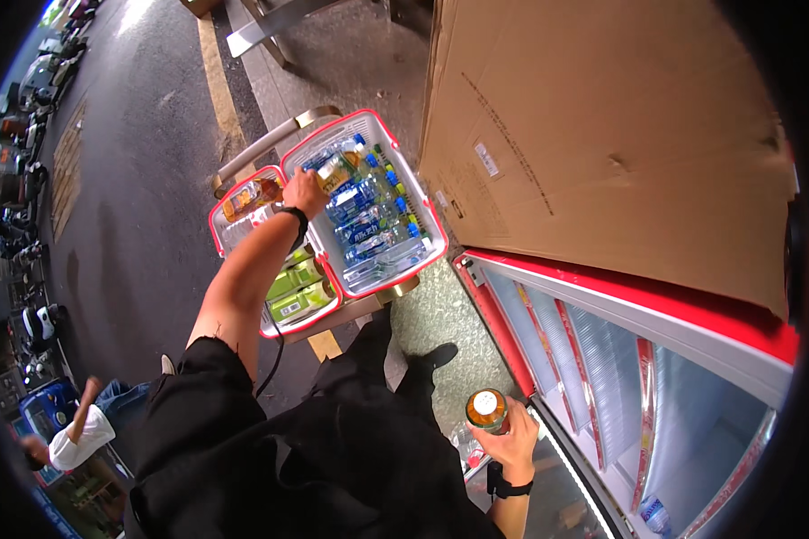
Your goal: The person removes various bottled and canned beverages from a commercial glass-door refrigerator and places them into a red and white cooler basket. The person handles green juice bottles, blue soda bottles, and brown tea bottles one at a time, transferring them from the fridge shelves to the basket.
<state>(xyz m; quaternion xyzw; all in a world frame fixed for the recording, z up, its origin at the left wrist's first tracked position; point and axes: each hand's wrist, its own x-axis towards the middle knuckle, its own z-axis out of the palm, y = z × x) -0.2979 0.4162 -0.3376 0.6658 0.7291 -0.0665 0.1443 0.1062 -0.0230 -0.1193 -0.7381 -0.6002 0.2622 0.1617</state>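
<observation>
My left hand (307,192), with a black band at the wrist, is at the near rim of a white, red-edged basket (431,202). Its fingers touch or nearly touch a yellow-labelled bottle (337,174); the grip is hidden. Blue-capped plastic bottles (361,202) lie in that basket. A second basket (337,290) beside it holds amber drink bottles (249,197) and green-labelled packs (296,300). At the lower right, my right hand (509,434) is closed round an amber drink bottle (487,409), its round white top towards the camera. Near it is a clear bottle with a red cap (468,445).
A red-framed display fridge (620,290) with shelves is at the right, a bottle (654,515) low inside. A large cardboard box (600,135) rests against its top. The baskets sit on a metal-railed support (263,151). Parked scooters (37,323) and a person (84,431) are at the left.
</observation>
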